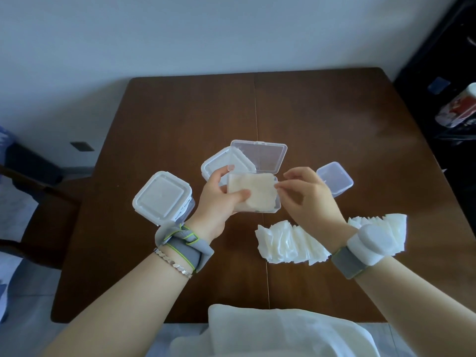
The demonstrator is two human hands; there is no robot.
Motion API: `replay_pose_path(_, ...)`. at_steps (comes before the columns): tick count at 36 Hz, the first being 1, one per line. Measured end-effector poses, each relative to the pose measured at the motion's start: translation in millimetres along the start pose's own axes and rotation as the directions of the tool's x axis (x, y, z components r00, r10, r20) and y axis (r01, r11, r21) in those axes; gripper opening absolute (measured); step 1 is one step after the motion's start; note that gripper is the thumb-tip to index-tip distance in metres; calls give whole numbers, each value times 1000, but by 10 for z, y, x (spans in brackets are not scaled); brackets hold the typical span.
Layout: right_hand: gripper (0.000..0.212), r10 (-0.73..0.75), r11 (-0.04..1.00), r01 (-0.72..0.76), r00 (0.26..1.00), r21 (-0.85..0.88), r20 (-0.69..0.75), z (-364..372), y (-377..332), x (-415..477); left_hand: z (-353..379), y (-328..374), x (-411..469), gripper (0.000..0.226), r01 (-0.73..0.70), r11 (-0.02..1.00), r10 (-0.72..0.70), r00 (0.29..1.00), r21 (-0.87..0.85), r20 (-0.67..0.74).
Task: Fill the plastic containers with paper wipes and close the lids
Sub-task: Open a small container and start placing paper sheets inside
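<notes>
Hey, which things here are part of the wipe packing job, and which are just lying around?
Job: open container in left hand, wipe pinched by right hand, wipe pile, closed square container, small container.
Lying about: red-and-white packet, white cloth, chair.

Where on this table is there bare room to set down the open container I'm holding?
Bare wood: the far half of the table beyond the open container, and the near strip between your forearms. Crowded: the middle, with three lidded containers and the wipes pile.
</notes>
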State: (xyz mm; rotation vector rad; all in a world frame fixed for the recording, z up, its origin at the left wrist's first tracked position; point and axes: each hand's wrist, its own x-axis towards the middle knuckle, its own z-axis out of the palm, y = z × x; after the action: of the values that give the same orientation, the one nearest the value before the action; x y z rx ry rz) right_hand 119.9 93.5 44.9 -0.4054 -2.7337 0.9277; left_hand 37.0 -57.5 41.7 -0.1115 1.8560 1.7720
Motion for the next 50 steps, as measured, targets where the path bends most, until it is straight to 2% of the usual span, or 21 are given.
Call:
replay_pose_path(3,21,-42,983,55,996,-176,81,51,-12,-21,23,-26,0,62,-21,999,21,1000,38,3)
replay_pose_path(6,25,-38,981,69,985,-182,166,72,-12,3,34,-56,-5,61,-36,997,35,999,74,9)
replay_pose_path(8,20,48,999,-48,997,-5,60,36,-29,25,24,-61,-1,56,-30,996,28,999,80,21)
replay_pose_path(10,10,215,941,-196,976,274,-39,-36,-54,58,-6,-64,4,50,-8,997,4,999,82,51)
replay_pose_path(12,27,268,846,-241,963,475,11,-98,-43,106,-27,-64,-9,44,56,997,-63,990,51,130)
replay_pose_path(14,48,189,817,-232,973,528,136,-148,-29,157,-24,-67,-24,37,164,986,-154,961,-24,229)
replay_pose_path(15,51,134,817,-222,971,532,198,-163,-20,172,-12,-58,-26,32,227,971,-199,943,-76,268)
replay_pose_path(18,41,19,878,-187,933,441,359,-174,-26,161,21,-19,1,16,430,849,-302,871,-308,387)
replay_pose_path(21,60,-100,984,21,890,179,445,-119,8,110,-2,-28,60,30,526,686,-336,842,-503,422)
replay_pose_path(23,71,-179,980,198,851,14,493,-24,45,74,-18,-53,93,44,547,636,-368,835,-545,409)
replay_pose_path(25,64,-217,950,296,851,-96,479,49,86,60,13,-50,97,39,546,664,-396,836,-511,380)
replay_pose_path(27,56,-262,930,347,856,-121,446,89,108,61,63,-40,96,20,522,718,-392,850,-462,351)
replay_pose_path(31,52,-322,906,402,857,-131,401,163,202,81,125,-34,131,22,509,738,-393,858,-444,330)
replay_pose_path(35,51,-156,973,223,828,-62,538,184,298,167,199,-60,190,21,495,809,-414,863,-318,289)
replay_pose_path(38,29,-22,999,46,801,-24,599,149,370,283,268,-121,272,27,431,891,-385,885,-145,263)
replay_pose_path(39,24,-1,999,26,787,-32,617,149,402,321,284,-139,313,28,421,901,-385,887,-106,254)
replay_pose_path(42,30,26,997,31,737,-71,676,186,512,438,320,-200,431,36,433,900,-410,878,-45,248)
replay_pose_path(43,31,23,993,61,742,-102,670,210,526,446,314,-232,422,40,425,905,-412,881,-8,235)
replay_pose_path(47,31,20,918,176,874,-355,485,299,690,686,362,-335,544,48,336,885,-394,909,322,134)
replay_pose_path(50,34,75,880,168,875,-445,479,407,781,827,406,-323,601,21,287,854,-380,914,434,142)
